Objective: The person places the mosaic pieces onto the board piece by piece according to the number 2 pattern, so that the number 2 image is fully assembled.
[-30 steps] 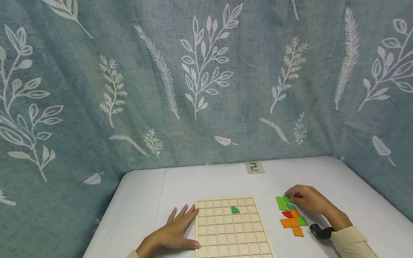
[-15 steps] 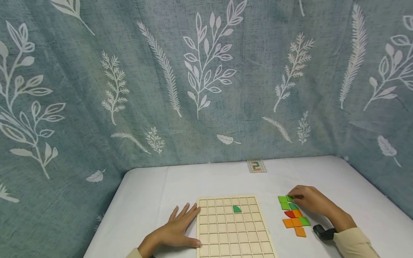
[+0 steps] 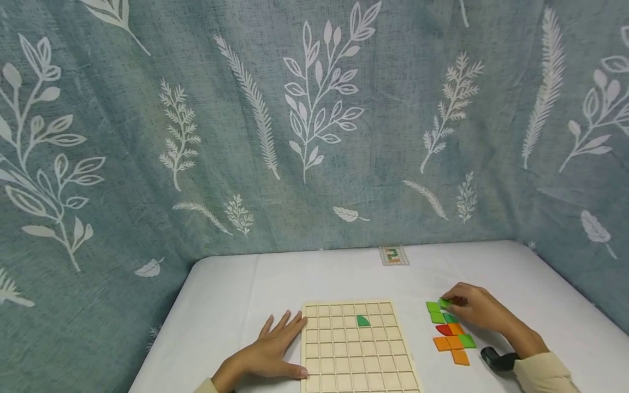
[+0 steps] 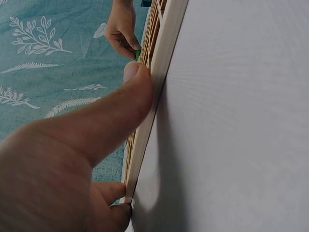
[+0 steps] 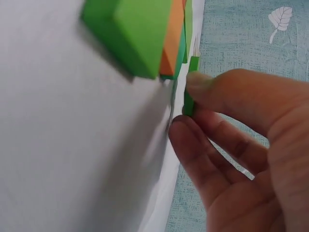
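Note:
My right hand (image 3: 474, 307) pinches a light green tile (image 5: 189, 105) between thumb and fingers, at the far end of a group of loose tiles. Right beside it lie other green tiles (image 3: 433, 307). My left hand (image 3: 267, 352) has its fingers spread, with fingertips and thumb touching the left edge of a pale wooden grid board (image 3: 339, 349). In the left wrist view the thumb (image 4: 137, 92) rests against the board's edge. One dark green quarter-round piece (image 3: 362, 321) sits in a cell of the board's upper rows.
Nearer me in the group are a red curved piece (image 3: 444, 330) and several orange tiles (image 3: 441, 344). A small pattern card (image 3: 393, 255) lies at the back of the white table (image 3: 275, 278). A dark band (image 3: 497, 360) is by the right wrist. A leaf-patterned curtain (image 3: 314, 131) hangs behind.
The head view has shifted slightly. My right fingers stay at the far green tile, now pinching it and tipping it a little. My left hand keeps its place at the board.

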A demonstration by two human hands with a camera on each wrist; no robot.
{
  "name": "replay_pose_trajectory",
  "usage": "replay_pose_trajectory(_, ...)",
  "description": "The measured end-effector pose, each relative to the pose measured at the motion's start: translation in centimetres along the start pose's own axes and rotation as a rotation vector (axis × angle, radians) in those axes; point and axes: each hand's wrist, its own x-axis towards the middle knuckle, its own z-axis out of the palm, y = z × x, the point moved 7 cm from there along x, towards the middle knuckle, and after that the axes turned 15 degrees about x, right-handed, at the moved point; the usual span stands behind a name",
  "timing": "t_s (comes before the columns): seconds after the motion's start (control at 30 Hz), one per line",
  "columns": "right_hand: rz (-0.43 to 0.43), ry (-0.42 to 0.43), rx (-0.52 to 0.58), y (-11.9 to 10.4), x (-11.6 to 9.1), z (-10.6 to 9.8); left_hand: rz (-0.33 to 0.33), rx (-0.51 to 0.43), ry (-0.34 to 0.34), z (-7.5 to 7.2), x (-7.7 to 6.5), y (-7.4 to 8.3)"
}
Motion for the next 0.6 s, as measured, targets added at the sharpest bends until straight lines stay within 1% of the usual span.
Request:
replay_pose_trajectory(0.13, -0.033, 0.015, 0.025, -0.3, -0.1, 0.2, -0.008, 0.004, -0.006, 0.2, 0.0, -0.2)
replay_pose_trajectory(0.3, -0.076, 0.036, 0.047, -1.6, -0.3, 0.4, -0.004, 0.008, -0.009, 0.4, 0.0, -0.1)
replay_pose_trajectory(0.43, -0.106, 0.072, 0.035, -3.5, -0.1, 0.2, 0.005, -0.002, -0.016, 0.3, 0.0, 0.1)
replay_pose_trajectory(0.53, -0.15, 0.116, 0.018, -5.1, 0.2, -0.1, 0.003, -0.002, -0.01, 0.1, 0.0, 0.0)
replay_pose_trajectory(0.6, -0.185, 0.125, 0.025, -6.1, 0.4, 0.0, -0.005, 0.001, -0.006, 0.0, 0.0, -0.1)
